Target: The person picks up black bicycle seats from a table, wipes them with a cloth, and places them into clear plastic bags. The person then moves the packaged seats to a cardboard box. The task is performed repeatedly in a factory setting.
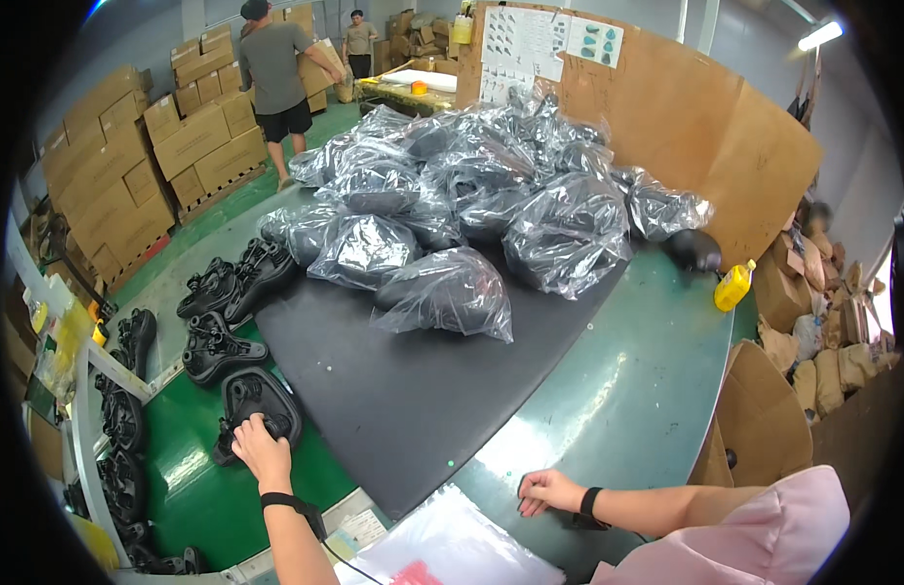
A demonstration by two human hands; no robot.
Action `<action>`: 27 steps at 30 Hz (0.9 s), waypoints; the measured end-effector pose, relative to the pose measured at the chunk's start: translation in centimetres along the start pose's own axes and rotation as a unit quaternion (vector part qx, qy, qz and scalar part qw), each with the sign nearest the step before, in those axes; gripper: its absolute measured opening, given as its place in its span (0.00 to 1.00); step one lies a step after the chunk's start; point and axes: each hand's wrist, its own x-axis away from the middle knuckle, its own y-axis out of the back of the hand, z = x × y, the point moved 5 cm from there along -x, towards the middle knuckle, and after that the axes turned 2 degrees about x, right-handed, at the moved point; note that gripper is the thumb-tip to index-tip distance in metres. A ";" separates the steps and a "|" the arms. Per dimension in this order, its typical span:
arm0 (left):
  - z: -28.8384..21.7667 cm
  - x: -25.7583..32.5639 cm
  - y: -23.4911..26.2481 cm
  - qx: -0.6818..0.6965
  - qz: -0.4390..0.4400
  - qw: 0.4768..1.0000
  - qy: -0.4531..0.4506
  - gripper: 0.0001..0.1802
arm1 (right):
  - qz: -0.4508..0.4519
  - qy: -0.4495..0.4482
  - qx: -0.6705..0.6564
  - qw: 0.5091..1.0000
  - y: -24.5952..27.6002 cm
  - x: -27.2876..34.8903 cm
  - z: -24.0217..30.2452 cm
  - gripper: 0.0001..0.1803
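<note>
My left hand (262, 450) is closed on a black bicycle saddle (279, 395) that lies underside up at the left edge of the table. My fingers grip the parts on its underside. More upturned black saddles (218, 349) sit just beyond it. My right hand (549, 491) is over the bare table, right of a stack of clear plastic bags (457, 541). Its fingers are curled together, and I cannot make out what they hold, if anything. A black mat (403, 390) lies between the hands and a large pile of saddles in clear bags (452, 292).
A yellow bottle (734, 286) and a dark round object (692, 251) are at the right edge. A cardboard screen (686, 127) stands behind the pile. Further saddles (123, 419) line a lower green surface at left. Beyond are stacked cartons (106, 185) and two people.
</note>
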 end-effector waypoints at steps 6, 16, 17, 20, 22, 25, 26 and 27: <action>1.3 6.9 8.1 0.522 0.019 0.849 0.086 0.20 | 0.004 0.048 0.070 0.996 -1.3 0.1 1.7 0.10; -11.0 31.8 18.0 0.817 -0.006 0.411 0.403 0.23 | 0.232 0.644 0.435 0.585 -17.5 21.1 16.0 0.40; -12.2 32.8 18.7 0.821 0.006 0.434 0.371 0.23 | 0.223 0.670 0.427 0.564 -17.8 22.7 16.4 0.38; -14.7 34.0 21.6 0.812 0.010 0.513 0.278 0.22 | 0.144 0.668 0.464 0.563 -17.6 25.5 18.4 0.37; -15.3 33.9 23.4 0.797 -0.004 0.557 0.235 0.22 | 0.096 0.696 0.417 0.577 -16.4 25.9 19.2 0.36; -17.5 34.5 22.1 0.812 -0.019 0.533 0.238 0.20 | 0.149 0.644 0.306 0.685 -16.1 21.5 18.2 0.35; -18.1 35.2 21.0 0.810 -0.027 0.526 0.256 0.20 | 0.180 0.585 0.322 0.722 -15.9 19.4 18.4 0.36; -16.8 36.1 19.1 0.830 -0.009 0.513 0.219 0.19 | 0.214 0.534 0.311 0.757 -15.7 18.2 17.5 0.37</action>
